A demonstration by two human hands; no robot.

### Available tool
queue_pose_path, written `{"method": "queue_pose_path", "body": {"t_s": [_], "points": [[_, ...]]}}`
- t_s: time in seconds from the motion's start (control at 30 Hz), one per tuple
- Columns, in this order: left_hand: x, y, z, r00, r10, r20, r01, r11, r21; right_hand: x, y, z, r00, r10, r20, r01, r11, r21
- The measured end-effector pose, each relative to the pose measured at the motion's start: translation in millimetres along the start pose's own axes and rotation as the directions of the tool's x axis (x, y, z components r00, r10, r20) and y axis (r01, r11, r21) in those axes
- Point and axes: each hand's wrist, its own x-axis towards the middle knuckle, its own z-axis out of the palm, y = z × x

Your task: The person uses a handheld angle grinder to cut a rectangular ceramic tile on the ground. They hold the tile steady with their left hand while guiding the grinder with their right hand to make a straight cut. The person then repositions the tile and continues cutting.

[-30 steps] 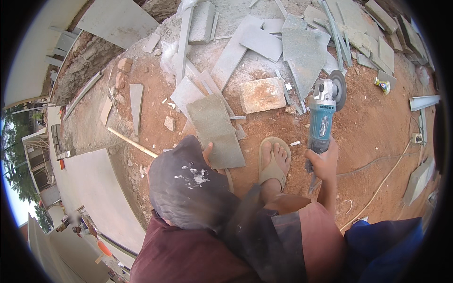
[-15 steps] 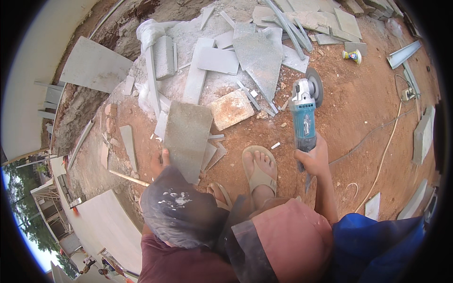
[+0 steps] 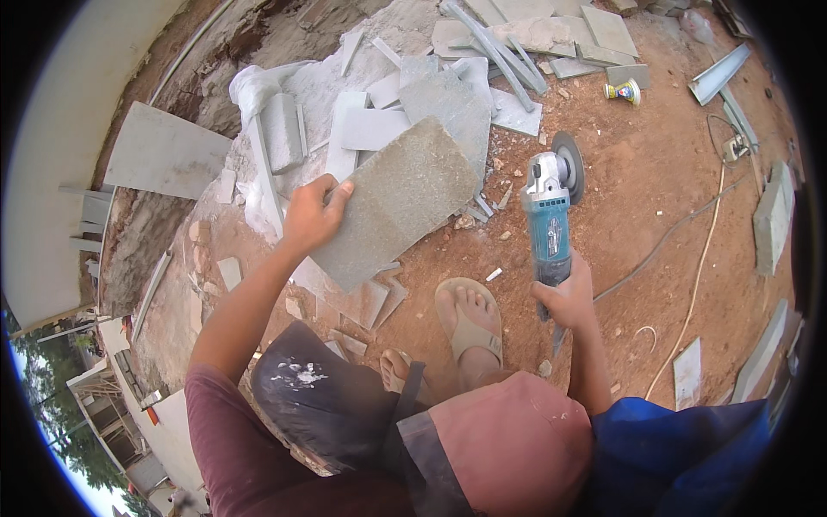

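My left hand (image 3: 314, 215) grips the left edge of a rough grey-brown stone tile (image 3: 405, 185), raised and tilted above the ground in front of me, with thumb on its face. My right hand (image 3: 564, 293) is wrapped around the handle of a teal angle grinder (image 3: 550, 237), whose silver head and grey disc point away from me at the right of the tile. Its cord (image 3: 646, 241) runs off over the dirt to the right. Beneath the tile lie cut pale stone pieces (image 3: 373, 306), some partly hidden. My sandalled foot (image 3: 469, 319) is between my hands.
Piled slabs and strips (image 3: 525, 52) lie ahead, beside white plastic (image 3: 263, 86). A large pale board (image 3: 164, 151) rests by a trench at left. A can (image 3: 624, 90), a metal channel (image 3: 719, 73), a power socket (image 3: 734, 148) and stone blocks (image 3: 771, 220) are on the right.
My left hand has lifted the tile from beside my knee, swinging it forward and turning it diagonally. The grinder stays in my right hand, slightly left of where it was. The view has shifted.
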Motion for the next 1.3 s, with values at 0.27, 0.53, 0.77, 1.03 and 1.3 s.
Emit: {"method": "queue_pose_path", "body": {"t_s": [0.27,0.53,0.77,1.03,1.3], "points": [[62.7,32.7,85.0,0.998,0.069,0.009,-0.069,0.997,0.031,0.2,-5.5,-3.7,1.000,-0.006,-0.002,0.006,1.000,0.001],[52.7,24.1,89.8,0.985,0.160,0.058,-0.170,0.949,0.267,7.8,-5.2,11.4,1.000,-0.016,0.000,0.016,1.000,0.023],[3.1,64.6,96.5,0.965,0.008,0.262,-0.135,0.871,0.473,22.0,-23.2,39.1,0.990,-0.094,0.109,0.099,0.994,-0.039],[-9.7,50.4,122.8,0.980,-0.034,0.197,-0.059,0.891,0.450,70.8,-37.9,88.8,0.946,-0.189,0.262,0.235,0.959,-0.159],[-15.5,24.2,139.5,0.991,0.046,0.126,-0.085,0.941,0.326,104.7,-45.1,116.9,0.932,-0.162,0.325,0.248,0.938,-0.244]]}}
